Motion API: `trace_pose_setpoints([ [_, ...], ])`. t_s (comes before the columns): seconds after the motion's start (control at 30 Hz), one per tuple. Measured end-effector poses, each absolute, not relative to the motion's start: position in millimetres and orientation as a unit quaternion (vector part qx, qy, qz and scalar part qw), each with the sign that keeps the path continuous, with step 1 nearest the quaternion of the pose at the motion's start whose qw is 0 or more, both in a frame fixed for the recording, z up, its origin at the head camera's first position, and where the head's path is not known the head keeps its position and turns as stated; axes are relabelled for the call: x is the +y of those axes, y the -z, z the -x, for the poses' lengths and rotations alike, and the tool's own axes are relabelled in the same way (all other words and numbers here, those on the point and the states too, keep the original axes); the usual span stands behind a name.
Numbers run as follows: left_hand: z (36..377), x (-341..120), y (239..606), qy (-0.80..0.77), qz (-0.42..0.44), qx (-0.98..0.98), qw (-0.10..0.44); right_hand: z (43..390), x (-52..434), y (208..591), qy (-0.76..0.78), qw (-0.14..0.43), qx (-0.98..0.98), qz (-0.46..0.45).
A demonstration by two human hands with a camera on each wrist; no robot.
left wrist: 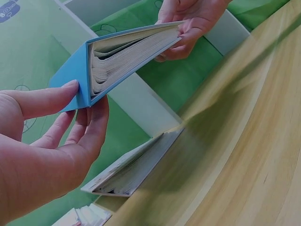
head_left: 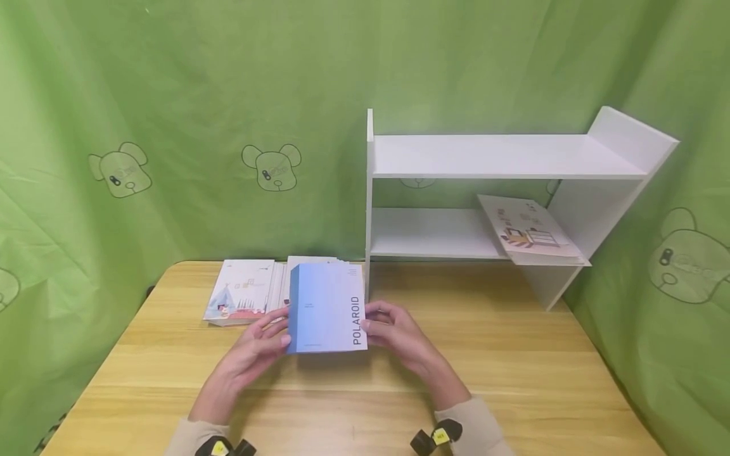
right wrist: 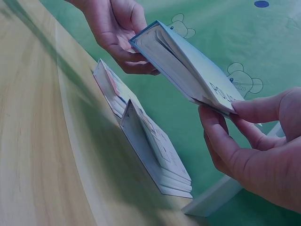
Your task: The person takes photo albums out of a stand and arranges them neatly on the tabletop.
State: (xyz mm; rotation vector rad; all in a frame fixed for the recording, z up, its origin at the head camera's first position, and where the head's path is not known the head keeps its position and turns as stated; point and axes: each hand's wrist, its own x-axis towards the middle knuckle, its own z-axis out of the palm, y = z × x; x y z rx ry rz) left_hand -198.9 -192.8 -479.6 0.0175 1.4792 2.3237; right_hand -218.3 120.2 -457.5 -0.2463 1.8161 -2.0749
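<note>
Blue deepens along the spine of the POLAROID book (head_left: pixel 327 307) and pales across its cover, which faces up between the person's two hands, above the wooden table (head_left: pixel 513 373). Both forearms reach in from the near side, beige sleeves (head_left: pixel 478 425) at the wrists, and angle inward so that the hands meet the book from opposite sides. Its spine lies toward the left hand, its page-opening side toward the right; the wrist views show it raised off the wood and tilted, with page edges visible between the covers. Beyond it, near the table's far edge, lie a white illustrated book (head_left: pixel 242 285) and, just beside that, a second white book (head_left: pixel 310 259) partly hidden behind the blue one. The white shelf (head_left: pixel 485 155) stands to the right, its left upright near the right fingertips; on its lower board a pale book (head_left: pixel 530 231) juts past the front edge. Wood spreads between the forearms and from the right arm out to the shelf's foot. The left hand (head_left: pixel 253 354) is partly curled, thumb against the spine and fingers beneath; the right hand (head_left: pixel 402 339) pinches the opposite edge, thumb on the cover, fingers curled under.
</note>
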Motion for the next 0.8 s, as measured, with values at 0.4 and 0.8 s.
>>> trace_pose_setpoints([
  [0.4, 195.3, -214.7, 484.3, -0.82, -0.003, 0.543, 0.184, 218.4, 97.3, 462.8, 0.746, 0.194, 0.631, 0.086],
  [0.8, 187.6, -232.6, 485.8, -0.815, 0.029, 0.557, 0.158, 214.7, 74.5, 471.7, 0.753, 0.205, 0.621, 0.077],
])
